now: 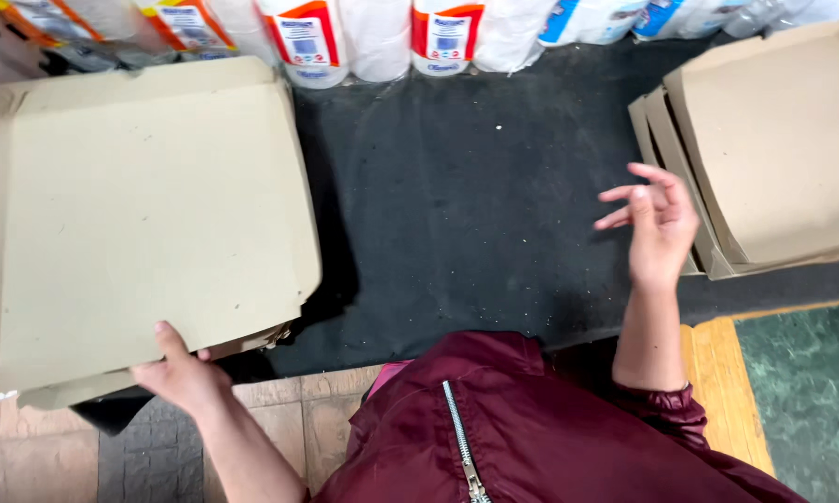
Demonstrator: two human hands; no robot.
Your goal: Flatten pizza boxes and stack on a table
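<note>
A dark mat is covering the counter. At nine o'clock a big folded box is lying flat, its long edge running toward twelve. At three o'clock a stack of flat boxes is resting. The left hand is gripping the box's near edge, thumb on top. The right hand is hovering empty, fingers loosely spread, just beside the stack and nearer to it.

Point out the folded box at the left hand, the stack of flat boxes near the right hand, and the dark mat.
Folded box (149, 214), head view, middle of its top panel.
Stack of flat boxes (783, 149), head view, face of the top sheet.
Dark mat (457, 205), head view, bare centre.
</note>
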